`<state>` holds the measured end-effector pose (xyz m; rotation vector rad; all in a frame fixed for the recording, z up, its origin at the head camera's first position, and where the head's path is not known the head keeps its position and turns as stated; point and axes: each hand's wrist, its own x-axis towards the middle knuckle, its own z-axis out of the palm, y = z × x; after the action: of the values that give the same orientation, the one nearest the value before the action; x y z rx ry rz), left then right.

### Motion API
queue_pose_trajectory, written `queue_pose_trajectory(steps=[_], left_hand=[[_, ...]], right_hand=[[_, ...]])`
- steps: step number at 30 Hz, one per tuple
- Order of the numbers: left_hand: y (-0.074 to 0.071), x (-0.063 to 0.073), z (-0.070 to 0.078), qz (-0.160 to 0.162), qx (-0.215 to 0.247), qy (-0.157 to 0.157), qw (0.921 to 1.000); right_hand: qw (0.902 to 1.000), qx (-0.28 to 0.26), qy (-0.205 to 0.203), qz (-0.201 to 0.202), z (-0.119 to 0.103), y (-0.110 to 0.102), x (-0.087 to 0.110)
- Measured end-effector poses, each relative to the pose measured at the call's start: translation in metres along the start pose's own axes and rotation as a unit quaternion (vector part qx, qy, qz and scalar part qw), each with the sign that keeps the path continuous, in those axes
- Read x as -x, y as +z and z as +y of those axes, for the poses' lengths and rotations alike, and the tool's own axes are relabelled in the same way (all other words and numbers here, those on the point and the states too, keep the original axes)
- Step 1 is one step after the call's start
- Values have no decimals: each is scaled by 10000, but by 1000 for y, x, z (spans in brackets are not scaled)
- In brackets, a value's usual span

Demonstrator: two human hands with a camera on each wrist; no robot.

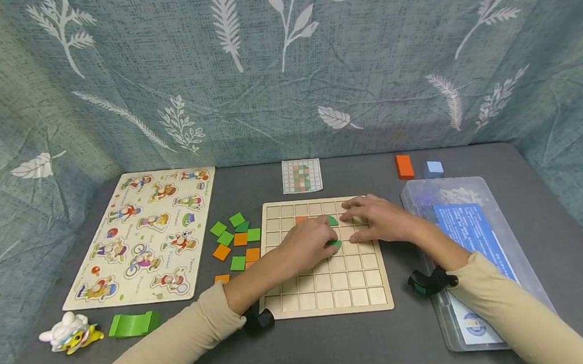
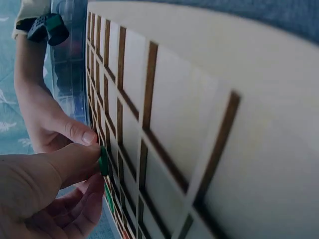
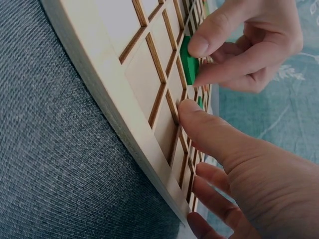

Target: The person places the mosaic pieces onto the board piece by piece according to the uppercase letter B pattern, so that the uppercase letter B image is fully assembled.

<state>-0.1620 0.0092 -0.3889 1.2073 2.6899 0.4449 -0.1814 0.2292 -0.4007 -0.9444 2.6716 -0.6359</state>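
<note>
Pinching a green piece (image 3: 188, 64) with the left hand (image 1: 305, 241), mid-frame, at the grid board (image 1: 327, 311); just right, resting the right hand (image 1: 383, 220) there, loosely spread, gripping nothing.

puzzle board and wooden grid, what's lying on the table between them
Green and orange tiles lie on the table between puzzle board and wooden grid, in the head view.
</note>
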Motion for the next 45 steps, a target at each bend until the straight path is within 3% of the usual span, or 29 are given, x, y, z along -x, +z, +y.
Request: queue_pose_trajectory(steps=[5, 19, 22, 27, 29, 33, 37, 40, 45], left_hand=[[2, 0, 4, 189, -367, 67, 9991], [8, 2, 4, 456, -439, 71, 9980], [8, 3, 3, 394, -379, 34, 9985], [1, 12, -3, 10, -78, -8, 10000], [-2, 24, -10, -16, 142, -73, 9999], [-6, 66, -35, 435, 507, -319, 9973], [-11, 117, -62, 999, 502, -964, 9890], [-17, 146, -76, 1267, 388, -1526, 9794], [-22, 170, -83, 1347, 416, -1904, 9715]], right_hand=[[10000, -14, 6, -12, 0, -1, 1], [10000, -44, -36, 18, 4, 2, 1], [10000, -60, -36, 4, 4, 2, 2], [9999, -65, -57, 53, 5, 1, 2], [9999, -53, -54, 86, 4, 2, 2], [10000, -16, -84, 12, 1, 7, 0], [9999, -1, -163, 3, -3, 10, -3], [9999, -5, -134, 51, -4, 8, -4], [10000, 5, -9, 4, 1, 4, -2]])
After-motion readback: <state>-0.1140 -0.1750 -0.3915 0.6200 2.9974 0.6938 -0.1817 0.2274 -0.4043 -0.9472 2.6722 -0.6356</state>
